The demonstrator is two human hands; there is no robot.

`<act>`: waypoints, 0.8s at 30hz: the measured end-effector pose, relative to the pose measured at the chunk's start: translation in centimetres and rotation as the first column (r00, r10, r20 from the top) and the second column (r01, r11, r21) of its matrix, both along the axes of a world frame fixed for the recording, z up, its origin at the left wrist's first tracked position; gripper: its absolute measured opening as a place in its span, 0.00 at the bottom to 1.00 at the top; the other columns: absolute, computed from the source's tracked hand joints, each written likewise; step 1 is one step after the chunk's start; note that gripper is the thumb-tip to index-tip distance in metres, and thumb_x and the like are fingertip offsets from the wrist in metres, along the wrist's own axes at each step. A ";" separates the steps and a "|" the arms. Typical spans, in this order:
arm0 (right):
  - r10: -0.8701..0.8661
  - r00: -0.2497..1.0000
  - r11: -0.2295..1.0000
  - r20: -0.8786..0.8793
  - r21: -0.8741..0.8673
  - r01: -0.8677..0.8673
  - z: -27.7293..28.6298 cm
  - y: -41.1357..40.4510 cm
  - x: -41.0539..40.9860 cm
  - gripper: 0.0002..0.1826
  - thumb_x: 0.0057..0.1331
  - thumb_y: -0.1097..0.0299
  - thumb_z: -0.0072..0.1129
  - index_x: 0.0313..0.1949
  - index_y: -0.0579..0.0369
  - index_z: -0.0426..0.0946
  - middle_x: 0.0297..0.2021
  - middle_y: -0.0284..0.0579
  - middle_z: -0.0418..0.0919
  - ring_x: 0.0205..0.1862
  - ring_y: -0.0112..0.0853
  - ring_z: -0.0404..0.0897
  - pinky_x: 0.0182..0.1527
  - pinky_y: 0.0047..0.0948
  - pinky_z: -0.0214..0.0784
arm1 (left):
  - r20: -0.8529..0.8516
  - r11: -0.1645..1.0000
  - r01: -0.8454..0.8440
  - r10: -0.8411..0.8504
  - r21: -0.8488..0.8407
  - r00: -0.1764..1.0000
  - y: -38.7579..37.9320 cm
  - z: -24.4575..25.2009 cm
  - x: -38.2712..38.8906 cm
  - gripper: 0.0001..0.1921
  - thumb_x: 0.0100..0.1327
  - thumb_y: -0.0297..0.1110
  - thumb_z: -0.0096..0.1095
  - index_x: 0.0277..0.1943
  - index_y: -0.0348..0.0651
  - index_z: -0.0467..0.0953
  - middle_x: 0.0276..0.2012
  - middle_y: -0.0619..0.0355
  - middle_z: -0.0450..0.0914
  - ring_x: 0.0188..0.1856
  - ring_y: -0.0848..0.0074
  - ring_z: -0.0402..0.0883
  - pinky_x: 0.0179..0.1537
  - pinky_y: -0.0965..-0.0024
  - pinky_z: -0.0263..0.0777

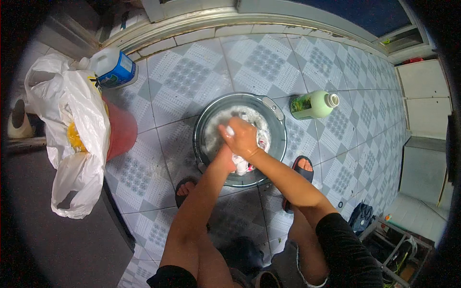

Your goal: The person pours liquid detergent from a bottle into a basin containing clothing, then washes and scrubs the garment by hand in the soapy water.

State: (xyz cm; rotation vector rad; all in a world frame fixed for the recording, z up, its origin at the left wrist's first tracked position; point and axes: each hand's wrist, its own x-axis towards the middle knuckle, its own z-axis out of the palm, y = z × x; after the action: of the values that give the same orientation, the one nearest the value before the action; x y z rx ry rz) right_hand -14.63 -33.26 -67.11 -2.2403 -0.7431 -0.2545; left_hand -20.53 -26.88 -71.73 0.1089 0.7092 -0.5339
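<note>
A round grey plastic basin [277, 144] stands on the tiled floor between my sandalled feet, holding sudsy water and wet white cloth [240, 167] with pink and dark marks. Both hands are together over the basin. My right hand [242, 138] is curled, uppermost, with a small white bit, foam or cloth, showing at its fingers. My left hand [226, 156] lies mostly beneath it, against the cloth, its fingers largely hidden. Whether either hand grips the cloth is not clear. An uncapped light green bottle [317, 104] stands to the right of the basin.
At the left, a white plastic bag [86, 122] hangs over a red bin [122, 129]; behind it is a jug with a blue label [117, 70]. A dark grey surface [68, 212] lies lower left. A metal rack [396, 248] and dark bag [361, 217] are lower right.
</note>
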 end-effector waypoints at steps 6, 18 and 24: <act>-0.073 0.785 0.932 -0.615 0.238 0.273 0.7 -3.7 3.9 0.14 0.56 0.59 0.59 0.23 0.57 0.71 0.18 0.43 0.71 0.20 0.31 0.70 0.25 0.28 0.63 | 0.455 0.604 -0.072 -0.511 0.794 0.730 3.0 1.1 0.3 0.23 0.67 0.44 0.40 0.57 0.36 0.63 0.51 0.53 0.71 0.52 0.72 0.71 0.57 0.69 0.60; 0.653 0.697 0.531 -0.297 0.835 -0.141 9.3 -3.8 3.9 0.21 0.50 0.60 0.66 0.39 0.59 0.72 0.29 0.35 0.76 0.34 0.26 0.74 0.37 0.26 0.65 | 0.149 0.131 -0.089 -0.564 0.987 0.812 2.3 14.9 1.9 0.18 0.57 0.31 0.60 0.48 0.32 0.69 0.42 0.53 0.75 0.45 0.72 0.74 0.47 0.69 0.67; 0.533 0.398 0.820 -0.746 0.342 -0.458 1.8 -9.6 4.2 0.20 0.52 0.54 0.64 0.33 0.60 0.76 0.34 0.41 0.76 0.35 0.30 0.73 0.38 0.26 0.65 | 0.491 0.645 -0.331 -0.078 0.688 0.868 4.8 19.9 0.6 0.23 0.64 0.45 0.46 0.51 0.32 0.67 0.46 0.44 0.73 0.47 0.57 0.74 0.50 0.49 0.65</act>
State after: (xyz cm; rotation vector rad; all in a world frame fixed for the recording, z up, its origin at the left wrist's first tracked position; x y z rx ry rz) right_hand -10.39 -42.87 -65.27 -1.6245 -0.7827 1.0108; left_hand -19.97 -22.07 -51.80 0.9598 0.3930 -0.0099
